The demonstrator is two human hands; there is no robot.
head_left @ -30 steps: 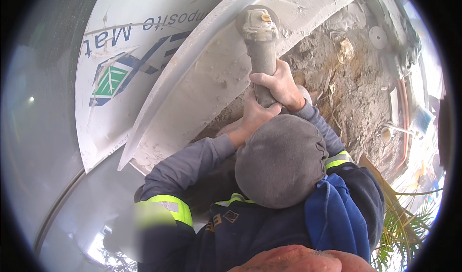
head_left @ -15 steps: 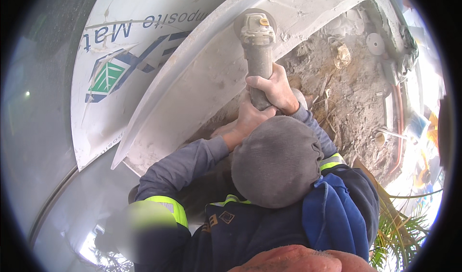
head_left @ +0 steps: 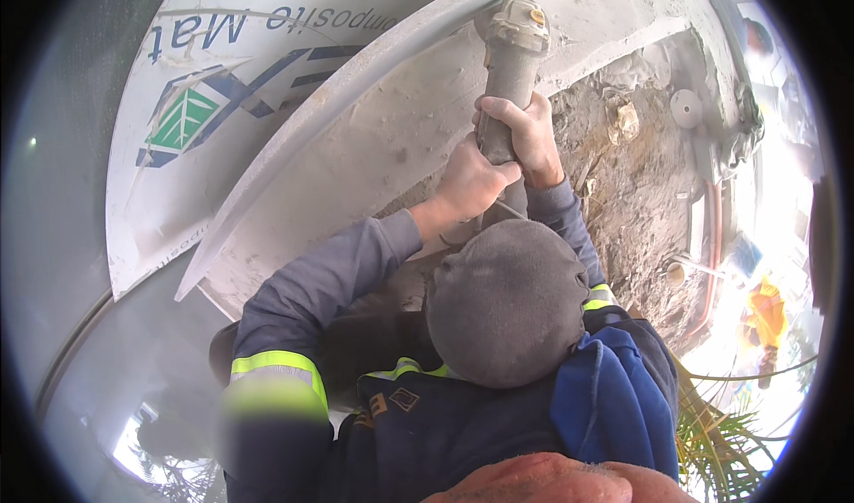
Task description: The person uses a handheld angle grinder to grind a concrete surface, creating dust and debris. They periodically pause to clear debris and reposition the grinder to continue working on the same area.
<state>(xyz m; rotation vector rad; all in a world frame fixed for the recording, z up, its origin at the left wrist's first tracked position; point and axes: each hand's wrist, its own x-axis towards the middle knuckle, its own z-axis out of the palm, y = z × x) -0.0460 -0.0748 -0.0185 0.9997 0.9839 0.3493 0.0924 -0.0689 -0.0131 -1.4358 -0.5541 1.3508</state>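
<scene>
Neither of my hands shows. In front of and below me, another person in a grey beanie (head_left: 507, 303) and a dark blue jacket with yellow reflective bands (head_left: 271, 365) holds a dusty grey power tool (head_left: 509, 54). Both of that person's hands are wrapped around its handle, the left hand (head_left: 471, 183) lower and the right hand (head_left: 529, 134) higher. The tool's head presses against the curved white edge (head_left: 356, 76) of a rough plastered surface. A blurred skin-coloured shape (head_left: 551, 481) fills the lower edge; I cannot tell what it is.
A white panel with blue and green print (head_left: 187, 120) lies left of the curved edge. Rough brown rubble and mortar (head_left: 632, 201) are at the right, with white pipe ends (head_left: 685, 107) and an orange pipe (head_left: 712, 236). A blue cloth (head_left: 614, 396) hangs on the person's shoulder. Green palm fronds (head_left: 712, 441) show at lower right.
The other person's tool head has shifted slightly up and to the right along the white edge. Both of their hands have stayed on the handle.
</scene>
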